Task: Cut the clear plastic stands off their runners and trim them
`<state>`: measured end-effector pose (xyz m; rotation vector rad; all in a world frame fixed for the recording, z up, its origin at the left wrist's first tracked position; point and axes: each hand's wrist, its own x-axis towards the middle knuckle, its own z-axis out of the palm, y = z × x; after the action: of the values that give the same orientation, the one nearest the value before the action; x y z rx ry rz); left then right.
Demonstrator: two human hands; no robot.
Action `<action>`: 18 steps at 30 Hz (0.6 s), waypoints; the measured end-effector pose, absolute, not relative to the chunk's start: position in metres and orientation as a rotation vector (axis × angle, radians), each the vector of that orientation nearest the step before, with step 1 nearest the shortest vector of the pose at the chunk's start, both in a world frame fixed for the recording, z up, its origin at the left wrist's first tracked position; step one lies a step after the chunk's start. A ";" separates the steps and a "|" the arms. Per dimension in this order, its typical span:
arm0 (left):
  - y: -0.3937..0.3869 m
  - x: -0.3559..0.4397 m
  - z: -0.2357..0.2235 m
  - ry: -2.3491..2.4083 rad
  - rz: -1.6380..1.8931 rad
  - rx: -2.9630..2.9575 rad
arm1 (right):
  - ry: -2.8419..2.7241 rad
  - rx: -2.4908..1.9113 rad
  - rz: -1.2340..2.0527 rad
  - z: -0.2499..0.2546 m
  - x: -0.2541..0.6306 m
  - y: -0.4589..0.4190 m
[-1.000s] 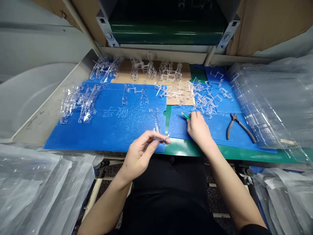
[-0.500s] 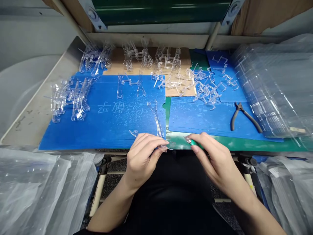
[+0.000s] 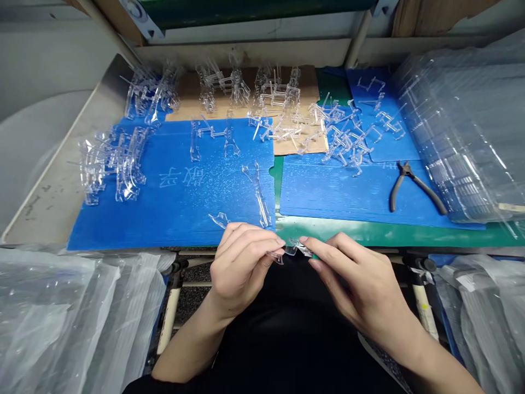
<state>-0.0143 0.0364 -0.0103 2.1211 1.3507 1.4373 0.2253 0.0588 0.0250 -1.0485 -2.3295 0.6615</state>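
My left hand (image 3: 241, 271) pinches a small transparent plastic piece (image 3: 286, 251) at the fingertips, just off the front edge of the table. My right hand (image 3: 353, 282) is close beside it, fingers curled around a small green-handled tool (image 3: 314, 255). Most of that tool is hidden by the fingers, and its tip meets the plastic piece. On the blue corrugated sheet (image 3: 172, 219), just beyond my left hand, lie a long transparent plastic part (image 3: 257, 194) and a small transparent scrap (image 3: 219, 220).
Several transparent plastic stands lie in heaps on the blue sheets and cardboard (image 3: 184, 82). Red-handled-style dark pliers (image 3: 412, 187) rest on a second blue sheet (image 3: 328, 197). A green mat (image 3: 369, 232) runs along the front edge. Plastic bags (image 3: 74, 312) and stacked transparent sheets (image 3: 463, 137) flank the table.
My right hand has moved left and toward me from the blue sheet, bringing the green-handled tool to the piece in my left hand. The view has tilted downward.
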 end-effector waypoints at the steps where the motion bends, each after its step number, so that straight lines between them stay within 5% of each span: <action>1: 0.036 -0.014 -0.011 1.353 1.432 2.117 | -2.330 -1.053 0.671 0.024 0.226 0.059; 18: 0.033 -0.001 -0.003 1.246 1.334 1.917 | -2.193 -1.150 0.715 0.012 0.235 0.075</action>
<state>-0.0006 0.0328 -0.0033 1.9172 1.2457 1.3342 0.2350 0.0753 0.0119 -1.1500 -2.1935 0.7147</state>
